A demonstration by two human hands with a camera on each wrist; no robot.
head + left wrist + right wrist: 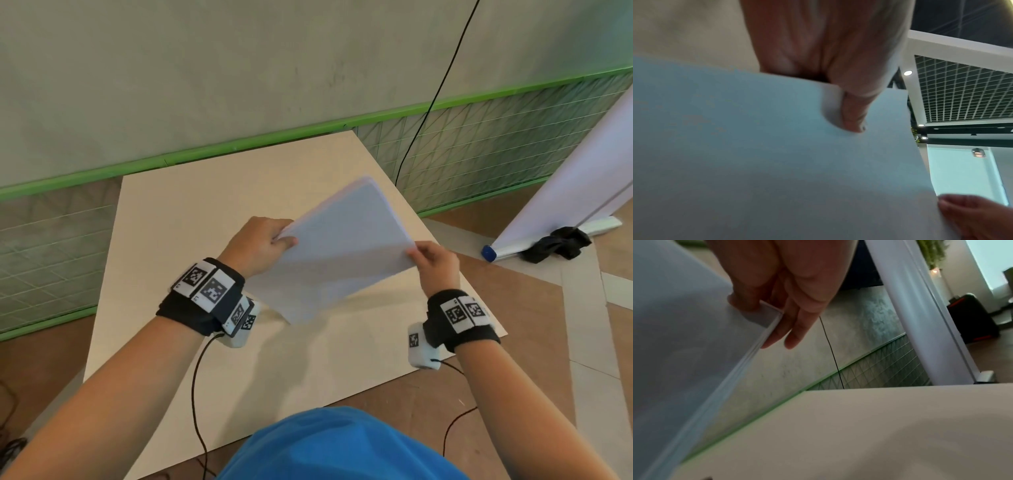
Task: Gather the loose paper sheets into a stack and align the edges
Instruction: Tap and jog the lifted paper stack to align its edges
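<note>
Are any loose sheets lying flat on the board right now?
No, the paper stack is held up off the board between both hands.

A beige board (212,205) lies beneath the grip; right of it, a white roll (565,192) and black cloth (556,243).
</note>
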